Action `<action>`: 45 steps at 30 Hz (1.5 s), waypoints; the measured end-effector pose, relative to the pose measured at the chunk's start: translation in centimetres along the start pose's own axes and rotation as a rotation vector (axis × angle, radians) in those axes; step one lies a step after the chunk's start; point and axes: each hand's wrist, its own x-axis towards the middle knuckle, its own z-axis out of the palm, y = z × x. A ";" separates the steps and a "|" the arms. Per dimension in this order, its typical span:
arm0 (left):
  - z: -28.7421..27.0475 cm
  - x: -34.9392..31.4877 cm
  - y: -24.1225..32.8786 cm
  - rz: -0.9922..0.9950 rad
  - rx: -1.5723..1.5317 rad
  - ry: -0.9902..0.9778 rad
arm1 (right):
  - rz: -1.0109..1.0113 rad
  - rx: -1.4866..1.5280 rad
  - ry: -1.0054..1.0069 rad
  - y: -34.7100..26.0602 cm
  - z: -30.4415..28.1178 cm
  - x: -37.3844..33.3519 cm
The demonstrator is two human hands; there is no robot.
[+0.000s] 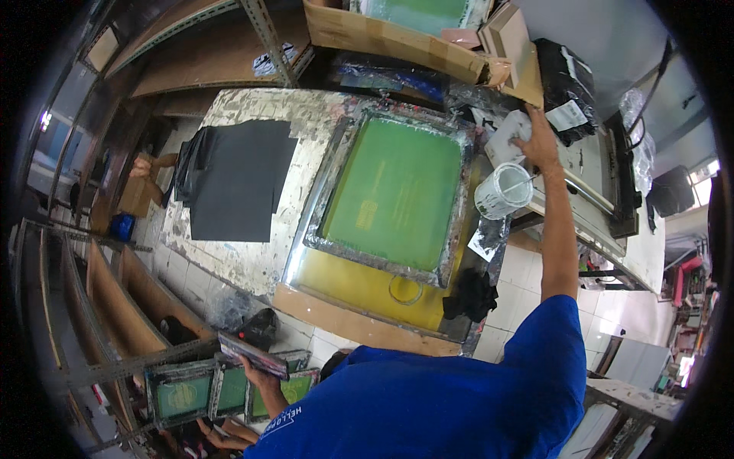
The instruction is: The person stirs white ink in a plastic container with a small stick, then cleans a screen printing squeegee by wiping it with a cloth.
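Observation:
My left hand [264, 379] is closed round a long, flat, dark-stained squeegee [254, 356], held low at the left, off the table. Stretched far to the right, my right hand [540, 141] grips a whitish, blocky object [505, 139]; whether it is a container or a folded cloth I cannot tell. Just nearer than that hand stands a white, ink-smeared bucket [501, 193] with a thin stick [522, 184] in it. Between my arms, a framed green printing screen [401, 191] lies on a yellow-topped board [344, 281].
Black sheets [233, 183] lie on the stained white table [313, 115]. A black cloth [472, 294] sits at the board's near right corner. Several green screens [183, 395] lean at lower left, beside wooden shelves [115, 294]. Another person's hands [145, 170] show at far left.

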 end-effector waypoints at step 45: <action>3.1 -0.4 0.8 0.017 0.153 -0.048 | 1.128 1.674 0.670 17.4 3.1 -7.8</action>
